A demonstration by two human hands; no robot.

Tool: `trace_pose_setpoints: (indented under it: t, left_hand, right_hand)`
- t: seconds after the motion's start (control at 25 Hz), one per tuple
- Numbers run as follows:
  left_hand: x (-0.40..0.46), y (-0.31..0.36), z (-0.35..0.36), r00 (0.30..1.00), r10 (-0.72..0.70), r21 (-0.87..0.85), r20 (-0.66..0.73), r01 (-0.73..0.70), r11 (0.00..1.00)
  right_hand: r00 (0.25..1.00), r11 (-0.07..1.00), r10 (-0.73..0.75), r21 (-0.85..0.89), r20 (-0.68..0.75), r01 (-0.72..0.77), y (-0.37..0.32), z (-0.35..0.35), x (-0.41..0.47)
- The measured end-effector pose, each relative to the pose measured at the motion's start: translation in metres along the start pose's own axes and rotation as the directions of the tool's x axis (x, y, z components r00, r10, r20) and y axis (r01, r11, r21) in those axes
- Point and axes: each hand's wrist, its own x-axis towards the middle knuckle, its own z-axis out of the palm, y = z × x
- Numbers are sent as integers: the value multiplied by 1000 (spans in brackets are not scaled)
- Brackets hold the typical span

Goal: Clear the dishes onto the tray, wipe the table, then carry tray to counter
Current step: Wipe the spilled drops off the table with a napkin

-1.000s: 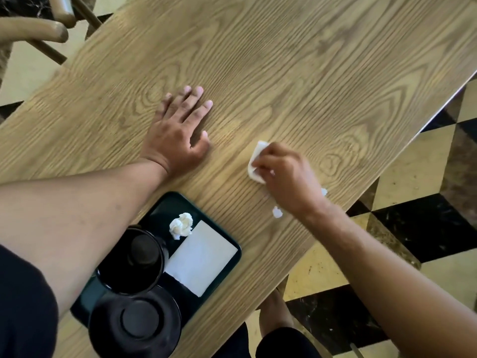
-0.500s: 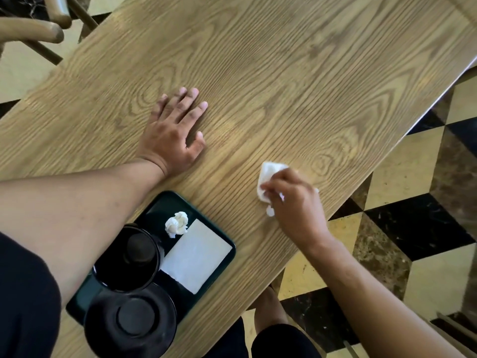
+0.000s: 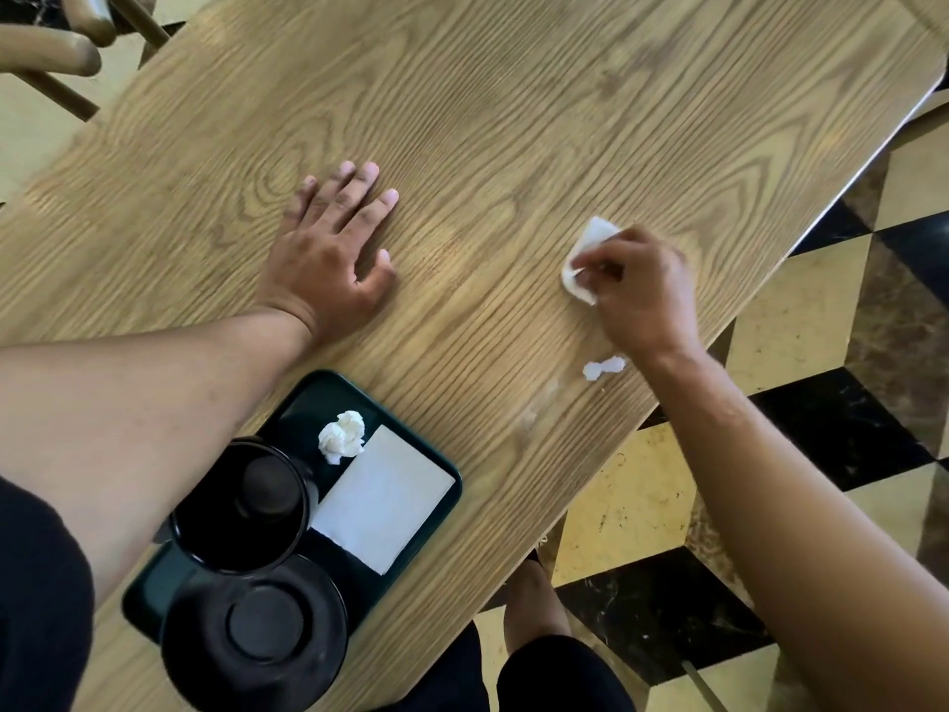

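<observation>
My right hand (image 3: 642,290) presses a folded white tissue (image 3: 585,254) onto the wooden table (image 3: 513,95) near its right edge. My left hand (image 3: 328,249) lies flat and open on the tabletop, fingers spread. At the lower left sits a dark green tray (image 3: 431,454) holding a black cup (image 3: 241,506), a black saucer (image 3: 257,634), a crumpled white tissue ball (image 3: 341,435) and a flat white napkin (image 3: 382,503). A small torn white scrap (image 3: 603,368) lies on the table just below my right wrist.
A faint smear (image 3: 534,413) marks the table between the tray and the scrap. Wooden chair arms (image 3: 51,48) stand at the top left. The black and yellow checkered floor (image 3: 821,429) lies to the right, and my foot (image 3: 534,603) shows below the table edge.
My right hand slid the tissue toward me and then back up and to the right along the table edge. The small scrap stayed behind on the table. My left hand stayed put.
</observation>
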Motion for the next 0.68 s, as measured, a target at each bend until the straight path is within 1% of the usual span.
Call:
trace_pose_setpoints:
  t: [0.04, 0.12, 0.2, 0.24, 0.32, 0.4, 0.48, 0.56, 0.6, 0.64, 0.68]
  left_hand:
    - [0, 0, 0, 1000, -1, -5, 2, 1, 1000]
    - [1, 0, 0, 1000, -2, -6, 2, 2, 1000]
    - [1, 0, -1, 1000, 0, 2, -5, 0, 1000]
    - [0, 1, -1, 1000, 1, 6, -4, -1, 1000]
    - [0, 1, -1, 1000, 2, 8, 7, -2, 1000]
    - [0, 0, -1, 1000, 5, 7, 7, -5, 1000]
    - [-1, -1, -1, 1000, 10, 13, 0, -10, 1000]
    - [-1, 0, -1, 1000, 11, 15, -7, -11, 1000]
    - [-1, 0, -1, 1000, 9, 14, -7, -9, 1000]
    - [-1, 0, -1, 1000, 6, 9, -3, -6, 1000]
    - [-1, 0, -2, 1000, 3, 4, 3, -3, 1000]
  right_hand:
    - [995, 996, 91, 8, -42, -91, 8, -7, 7]
    - [972, 978, 205, -5, -117, -207, 20, -14, -1]
    - [950, 962, 265, -22, -162, -272, 21, -13, -29]
    - [948, 960, 270, -22, -168, -278, 17, -8, -46]
    - [962, 972, 236, 29, -134, -234, 4, 9, -80]
    - [988, 986, 151, 81, -43, -147, -10, 30, -112]
    - [998, 997, -6, 77, 61, 1, -20, 44, -134]
    - [969, 981, -190, 70, 156, 181, -17, 41, -133]
    - [953, 969, -247, 47, 174, 242, -11, 34, -122]
    - [959, 970, -243, 11, 144, 244, -3, 26, -106]
    - [983, 985, -168, -21, 71, 170, 6, 17, -85]
